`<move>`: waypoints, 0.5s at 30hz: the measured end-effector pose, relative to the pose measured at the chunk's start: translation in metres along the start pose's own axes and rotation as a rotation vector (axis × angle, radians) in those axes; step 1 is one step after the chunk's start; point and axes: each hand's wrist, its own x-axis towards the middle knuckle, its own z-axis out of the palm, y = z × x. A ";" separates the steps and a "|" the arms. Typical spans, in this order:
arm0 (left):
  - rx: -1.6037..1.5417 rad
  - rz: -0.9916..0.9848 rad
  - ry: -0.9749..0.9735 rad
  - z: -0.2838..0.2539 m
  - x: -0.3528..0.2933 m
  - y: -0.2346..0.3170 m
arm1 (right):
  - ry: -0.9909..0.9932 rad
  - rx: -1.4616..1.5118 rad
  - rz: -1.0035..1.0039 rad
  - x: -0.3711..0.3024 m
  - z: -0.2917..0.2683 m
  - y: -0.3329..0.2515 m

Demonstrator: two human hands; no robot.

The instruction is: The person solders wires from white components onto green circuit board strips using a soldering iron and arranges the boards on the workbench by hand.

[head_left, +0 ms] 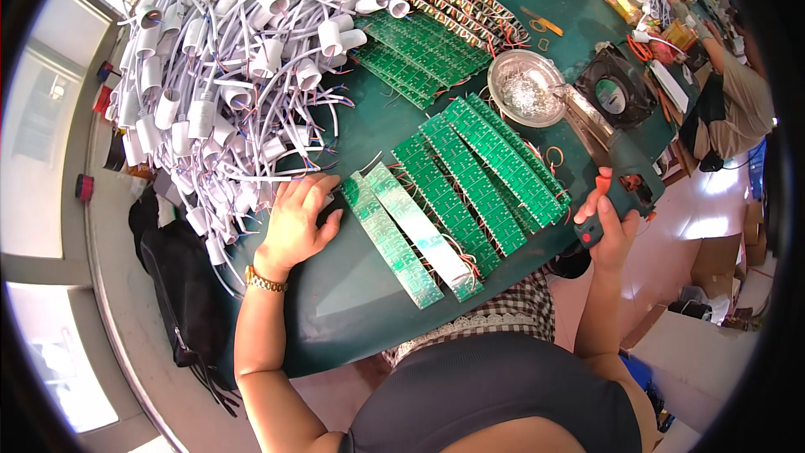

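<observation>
My left hand (300, 222) rests on the green table beside a heap of white cable leads, its thumb apart from the fingers and nothing visible in it. Just right of its fingertips begin long green circuit board strips (390, 239), two of them pale with glare. My right hand (610, 231) is closed around a dark soldering gun (627, 155) with an orange-red trigger. The gun's metal front points away from me toward a round metal dish (527, 88) holding shiny bits. More green circuit boards (482, 168) lie fanned out between my hands, with thin wires along their edges.
White cable leads with cylindrical sockets (243, 59) pile high at the left. Farther back lie stacked green panels (423, 54) and wired strips (470, 4). A black fan (616, 92) stands beyond the gun. Another person (738, 105) sits at the far right.
</observation>
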 end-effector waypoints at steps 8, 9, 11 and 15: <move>0.293 0.018 0.137 0.004 -0.003 -0.001 | -0.030 0.029 0.000 0.000 0.000 0.003; 0.307 0.017 0.135 0.006 -0.003 -0.003 | -0.027 0.038 0.010 0.002 0.000 0.003; 0.358 -0.044 0.185 0.011 -0.011 -0.005 | -0.037 0.058 0.017 0.003 0.001 0.002; 0.345 0.096 0.077 0.004 -0.011 0.015 | -0.056 0.073 0.032 0.010 0.000 -0.001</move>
